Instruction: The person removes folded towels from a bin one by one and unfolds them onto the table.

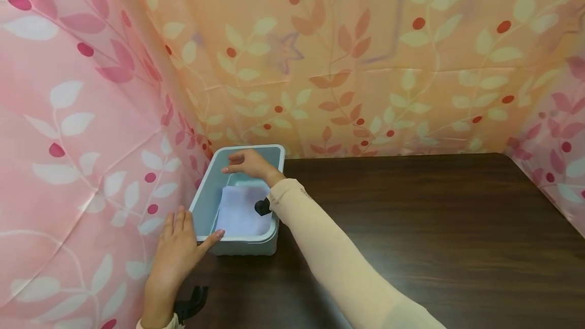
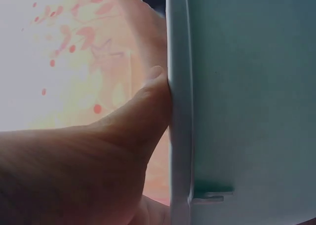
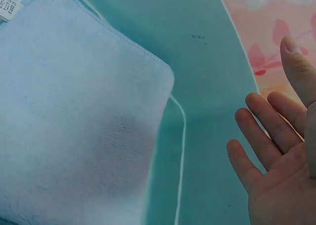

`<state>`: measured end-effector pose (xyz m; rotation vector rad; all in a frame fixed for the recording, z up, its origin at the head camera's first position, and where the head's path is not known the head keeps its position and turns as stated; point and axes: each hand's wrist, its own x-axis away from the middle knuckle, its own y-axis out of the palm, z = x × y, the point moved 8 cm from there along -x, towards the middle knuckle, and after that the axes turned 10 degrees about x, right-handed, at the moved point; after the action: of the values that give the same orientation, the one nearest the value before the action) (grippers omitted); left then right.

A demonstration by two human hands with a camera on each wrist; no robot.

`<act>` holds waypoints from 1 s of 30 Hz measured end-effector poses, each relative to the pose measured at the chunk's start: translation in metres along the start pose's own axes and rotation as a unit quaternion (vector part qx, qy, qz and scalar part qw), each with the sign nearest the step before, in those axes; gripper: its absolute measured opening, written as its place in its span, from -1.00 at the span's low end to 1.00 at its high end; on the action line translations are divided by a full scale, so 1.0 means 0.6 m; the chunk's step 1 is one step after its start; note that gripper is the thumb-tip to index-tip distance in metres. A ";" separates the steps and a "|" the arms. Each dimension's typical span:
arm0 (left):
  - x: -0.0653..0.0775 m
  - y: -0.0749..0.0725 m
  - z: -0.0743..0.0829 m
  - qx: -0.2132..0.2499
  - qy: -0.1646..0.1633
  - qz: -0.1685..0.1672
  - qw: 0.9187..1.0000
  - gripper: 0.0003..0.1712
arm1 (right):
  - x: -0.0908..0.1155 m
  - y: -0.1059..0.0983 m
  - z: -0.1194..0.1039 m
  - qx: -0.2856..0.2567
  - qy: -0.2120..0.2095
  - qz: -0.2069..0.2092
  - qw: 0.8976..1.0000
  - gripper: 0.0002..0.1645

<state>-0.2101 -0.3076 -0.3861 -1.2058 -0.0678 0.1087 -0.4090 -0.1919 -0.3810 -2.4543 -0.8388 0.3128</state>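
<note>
A folded light-blue towel (image 1: pixel 242 212) lies flat on the bottom of a grey-blue plastic bin (image 1: pixel 204 193), toward its near end. In the right wrist view the towel (image 3: pixel 89 116) shows a stitched edge and a white label (image 3: pixel 9 7). My right hand (image 1: pixel 250 162) hovers over the far part of the bin, apart from the towel; in its wrist view the fingers (image 3: pixel 261 136) are spread and hold nothing. At the near left corner my left hand (image 1: pixel 180 242) rests against the bin, its thumb lying at the rim and its fingers along the outer left side.
The bin stands on a dark wooden table (image 1: pixel 411 217), at its left end. A pink leaf-patterned cloth (image 1: pixel 91 166) hangs close by on the left, and an orange one (image 1: pixel 343 65) hangs along the back. Black wrist mounts (image 1: pixel 194 302) are strapped to the arms.
</note>
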 end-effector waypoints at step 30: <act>0.001 -0.004 0.005 -0.001 0.007 0.018 1.000 0.25 | -0.011 0.056 0.037 0.063 0.056 -0.040 0.996 -0.25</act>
<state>-0.2099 -0.3054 -0.3829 -1.2092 -0.0341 0.1316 -0.4055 -0.2096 -0.4179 -2.2928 -0.8419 0.1908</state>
